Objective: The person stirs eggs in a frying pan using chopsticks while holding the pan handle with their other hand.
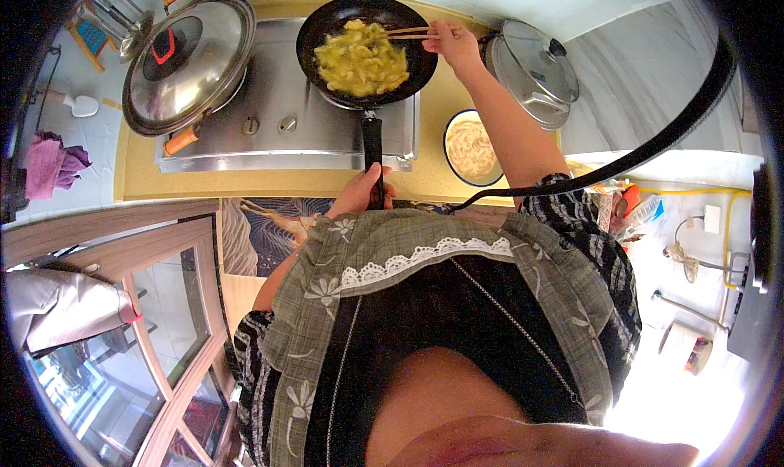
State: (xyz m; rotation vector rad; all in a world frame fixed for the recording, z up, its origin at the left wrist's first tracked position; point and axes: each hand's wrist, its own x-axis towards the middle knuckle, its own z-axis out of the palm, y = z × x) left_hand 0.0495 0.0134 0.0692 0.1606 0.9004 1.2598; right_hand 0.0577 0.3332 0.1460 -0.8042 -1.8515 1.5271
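A black frying pan sits on the right burner of the steel gas stove, holding yellowish pieces of food in bubbling oil. My left hand grips the end of the pan's black handle. Above the pan's right rim, my right hand holds a pair of wooden chopsticks, their tips at the food's upper right edge. Just below my right forearm, an enamel bowl with a dark blue rim holds pale, wet strips of food.
A large wok with a domed steel lid and wooden handles covers the left burner. A glass-lidded pot stands right of my forearm. Ladles and a purple cloth hang at the left wall. A black cord or strap arcs across the right.
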